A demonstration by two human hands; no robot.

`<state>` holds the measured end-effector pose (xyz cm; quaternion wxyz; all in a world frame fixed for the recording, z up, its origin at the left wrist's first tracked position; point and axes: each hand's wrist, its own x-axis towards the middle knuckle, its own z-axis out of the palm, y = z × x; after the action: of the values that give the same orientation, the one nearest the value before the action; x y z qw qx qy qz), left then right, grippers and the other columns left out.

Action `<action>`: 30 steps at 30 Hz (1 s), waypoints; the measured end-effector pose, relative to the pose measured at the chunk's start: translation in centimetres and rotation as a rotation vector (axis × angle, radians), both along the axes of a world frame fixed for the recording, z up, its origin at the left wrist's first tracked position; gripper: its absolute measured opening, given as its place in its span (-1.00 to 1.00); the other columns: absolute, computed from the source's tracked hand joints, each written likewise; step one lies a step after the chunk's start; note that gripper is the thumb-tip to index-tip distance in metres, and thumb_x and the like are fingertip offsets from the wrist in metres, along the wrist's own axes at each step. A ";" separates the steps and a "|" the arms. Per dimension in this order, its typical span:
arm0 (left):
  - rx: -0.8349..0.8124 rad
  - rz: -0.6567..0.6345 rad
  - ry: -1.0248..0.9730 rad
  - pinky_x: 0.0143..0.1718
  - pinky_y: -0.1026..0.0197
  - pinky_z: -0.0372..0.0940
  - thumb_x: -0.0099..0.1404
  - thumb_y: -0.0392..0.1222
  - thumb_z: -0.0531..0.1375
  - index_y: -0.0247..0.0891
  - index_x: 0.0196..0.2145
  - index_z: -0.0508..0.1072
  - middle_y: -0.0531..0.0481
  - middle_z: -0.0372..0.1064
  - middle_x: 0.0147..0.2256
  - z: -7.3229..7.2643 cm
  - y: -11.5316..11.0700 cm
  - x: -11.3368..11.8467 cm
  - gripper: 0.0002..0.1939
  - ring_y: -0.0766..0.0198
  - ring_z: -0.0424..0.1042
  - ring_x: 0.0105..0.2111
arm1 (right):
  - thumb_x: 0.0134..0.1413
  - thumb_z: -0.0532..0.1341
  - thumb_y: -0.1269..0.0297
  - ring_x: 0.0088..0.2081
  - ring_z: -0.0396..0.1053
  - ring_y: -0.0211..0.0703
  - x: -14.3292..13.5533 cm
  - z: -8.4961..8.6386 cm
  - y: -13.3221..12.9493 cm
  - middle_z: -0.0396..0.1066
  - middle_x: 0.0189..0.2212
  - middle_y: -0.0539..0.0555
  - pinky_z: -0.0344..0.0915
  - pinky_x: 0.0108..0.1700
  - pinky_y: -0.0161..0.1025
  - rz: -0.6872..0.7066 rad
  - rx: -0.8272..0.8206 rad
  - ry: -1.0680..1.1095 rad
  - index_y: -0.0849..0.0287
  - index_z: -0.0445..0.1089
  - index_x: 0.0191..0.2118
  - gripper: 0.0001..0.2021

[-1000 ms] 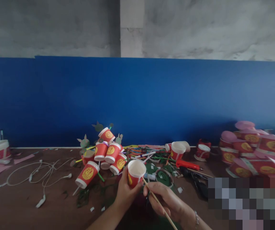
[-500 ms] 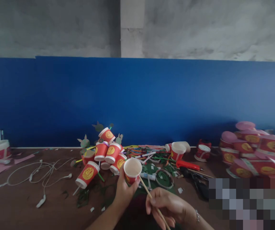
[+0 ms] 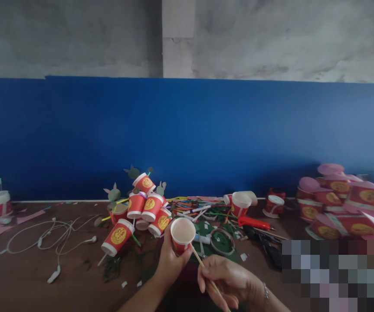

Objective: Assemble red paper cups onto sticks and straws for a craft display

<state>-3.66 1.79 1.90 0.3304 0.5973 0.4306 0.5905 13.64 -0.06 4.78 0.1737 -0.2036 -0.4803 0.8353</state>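
My left hand [image 3: 170,260] is wrapped round a red and white paper cup [image 3: 182,233], its open mouth tilted toward me. Between the fingers and thumb of my right hand [image 3: 221,275] is a thin wooden stick [image 3: 197,255]. The stick's far tip meets the cup's side near my left thumb; I cannot tell whether it goes into the wall. Just left of the cup lies a heap of red paper cups [image 3: 152,206] with yellow emblems, some bearing sticks and grey paper rabbit heads [image 3: 113,192]. Behind my hands, scissors [image 3: 201,248] lie beside a roll of tape [image 3: 222,241].
White earphones [image 3: 55,274] with a tangled cord lie on the brown table at left. Coloured sticks [image 3: 196,203], a red-handled tool [image 3: 255,223] and more cups [image 3: 240,203] are behind. Pink-topped cups [image 3: 339,186] are piled at right, before a blue wall [image 3: 187,134].
The cup in my left hand has shifted slightly to the right and down. My right hand keeps the stick against its side, nearly unmoved. The whole view has drifted a little.
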 end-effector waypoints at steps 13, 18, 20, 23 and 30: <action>0.022 0.049 0.005 0.03 -0.02 0.19 -0.07 -0.24 0.31 -0.25 0.04 0.23 -0.21 0.32 -0.02 -1.2 0.5 0.1 -0.32 0.01 0.33 -0.01 | 0.00 0.20 -0.01 -0.87 0.16 -0.41 -0.5 -1.1 -0.2 0.39 -0.74 0.05 0.04 -0.87 -0.51 0.068 -0.038 -0.087 0.47 0.46 -0.34 -0.52; 0.077 0.119 0.061 0.03 -0.04 0.19 -0.06 -0.23 0.31 -0.26 0.01 0.25 -0.23 0.32 -0.03 -1.3 0.5 0.2 -0.35 -0.02 0.32 0.00 | 0.03 0.19 0.02 -0.85 0.16 -0.43 -0.8 -1.4 -0.4 0.40 -0.72 0.06 0.02 -0.84 -0.53 0.046 -0.026 -0.053 0.47 0.45 -0.33 -0.54; 0.094 0.136 0.076 0.02 -0.04 0.21 -0.06 -0.22 0.31 -0.26 0.01 0.24 -0.22 0.32 -0.04 -1.5 0.5 0.2 -0.36 -0.01 0.33 -0.01 | 0.03 0.19 0.02 -0.84 0.16 -0.43 -0.9 -1.4 -0.4 0.39 -0.72 0.06 0.02 -0.83 -0.54 0.030 -0.022 -0.050 0.46 0.45 -0.34 -0.55; 0.106 0.145 0.083 0.00 -0.03 0.23 -0.06 -0.22 0.30 -0.25 0.01 0.24 -0.21 0.33 -0.04 -1.4 0.5 0.3 -0.36 -0.01 0.35 -0.04 | 0.02 0.19 0.02 -0.83 0.16 -0.44 -1.0 -1.6 -0.5 0.38 -0.72 0.06 0.04 -0.82 -0.54 0.015 -0.023 -0.051 0.45 0.45 -0.35 -0.55; 0.048 0.094 0.036 -0.02 0.00 0.25 -0.08 -0.22 0.31 -0.26 0.03 0.25 -0.21 0.32 -0.03 -0.6 0.2 0.2 -0.32 -0.01 0.34 -0.03 | 0.00 0.20 0.00 -0.83 0.14 -0.44 -0.9 -1.9 -0.4 0.37 -0.72 0.05 0.04 -0.81 -0.53 0.028 -0.018 -0.075 0.45 0.45 -0.34 -0.54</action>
<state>-3.41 1.95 1.25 0.2801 0.5946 0.4500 0.6045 12.70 -0.44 2.85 0.1419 -0.2295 -0.4820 0.8336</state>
